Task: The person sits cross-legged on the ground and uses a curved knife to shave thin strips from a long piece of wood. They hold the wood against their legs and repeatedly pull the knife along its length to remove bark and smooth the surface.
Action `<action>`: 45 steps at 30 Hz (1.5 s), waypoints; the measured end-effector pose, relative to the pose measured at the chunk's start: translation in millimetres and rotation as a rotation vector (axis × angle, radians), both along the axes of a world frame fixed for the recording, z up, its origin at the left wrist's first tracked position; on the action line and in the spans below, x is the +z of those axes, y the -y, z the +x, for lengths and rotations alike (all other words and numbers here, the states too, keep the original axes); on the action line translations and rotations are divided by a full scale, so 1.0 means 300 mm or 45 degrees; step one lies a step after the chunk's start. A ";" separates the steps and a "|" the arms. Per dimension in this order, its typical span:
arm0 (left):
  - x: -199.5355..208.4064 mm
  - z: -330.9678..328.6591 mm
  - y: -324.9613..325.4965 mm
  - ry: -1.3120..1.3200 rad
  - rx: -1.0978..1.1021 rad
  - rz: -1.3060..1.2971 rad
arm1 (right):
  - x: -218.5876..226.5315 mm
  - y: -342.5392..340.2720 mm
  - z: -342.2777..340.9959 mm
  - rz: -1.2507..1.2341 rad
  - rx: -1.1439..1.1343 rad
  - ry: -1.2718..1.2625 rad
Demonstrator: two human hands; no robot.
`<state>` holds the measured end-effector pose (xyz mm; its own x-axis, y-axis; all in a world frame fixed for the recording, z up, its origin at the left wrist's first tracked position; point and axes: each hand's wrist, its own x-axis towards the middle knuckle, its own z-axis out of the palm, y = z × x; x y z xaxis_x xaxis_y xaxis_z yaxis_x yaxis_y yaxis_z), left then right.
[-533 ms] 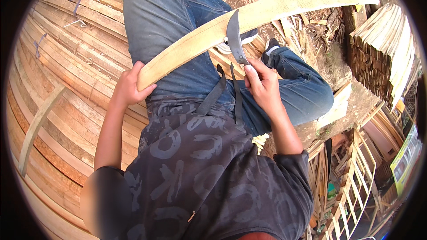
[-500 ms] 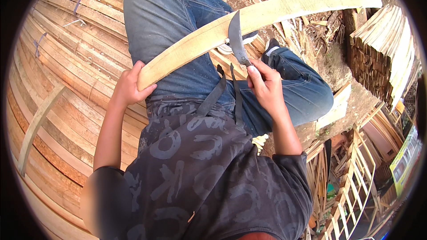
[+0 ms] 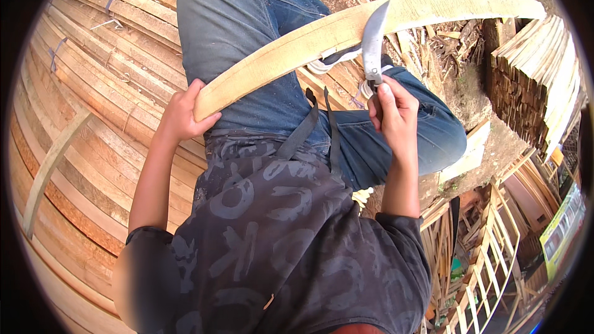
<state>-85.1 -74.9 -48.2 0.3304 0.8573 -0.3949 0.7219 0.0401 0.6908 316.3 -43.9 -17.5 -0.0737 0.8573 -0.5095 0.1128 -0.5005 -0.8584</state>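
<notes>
A long pale wooden plank (image 3: 297, 45) slants across my left thigh, from my lap up to the far right. My left hand (image 3: 189, 111) is closed round its near end, with the thumb along one edge. My right hand (image 3: 396, 104) is closed on the dark handle of a curved knife (image 3: 372, 43). The knife's broad grey blade points up and lies over the plank, about midway along it; whether the edge touches the wood I cannot tell. A small notch or raised sliver shows on the plank's near edge, left of the blade.
Stacked long boards (image 3: 93, 142) fill the left side, some tied with strips. A pile of short wooden pieces (image 3: 535, 77) stands at the far right. Wood scraps and shavings (image 3: 455, 55) litter the ground beyond my legs. A wooden lattice frame (image 3: 486, 260) leans at the lower right.
My right hand has moved the knife to the right and slightly away along the plank, and the blade has turned so its face looks brighter. My left hand keeps its grip.
</notes>
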 end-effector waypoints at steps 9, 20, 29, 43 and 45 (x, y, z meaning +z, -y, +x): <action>-0.004 -0.005 0.001 0.024 0.023 0.020 | -0.031 0.026 -0.001 0.049 -0.217 0.036; 0.006 0.007 -0.006 0.003 -0.005 0.035 | -0.008 -0.044 0.048 0.162 -0.573 -0.318; 0.009 0.009 0.001 -0.048 -0.005 0.051 | -0.024 0.028 0.003 -0.098 0.109 -0.033; 0.203 0.156 0.129 -0.701 0.187 0.022 | -0.063 0.061 -0.061 0.469 -0.311 0.235; 0.237 0.149 0.129 -0.601 0.194 -0.059 | -0.062 0.056 -0.100 0.467 -0.256 0.309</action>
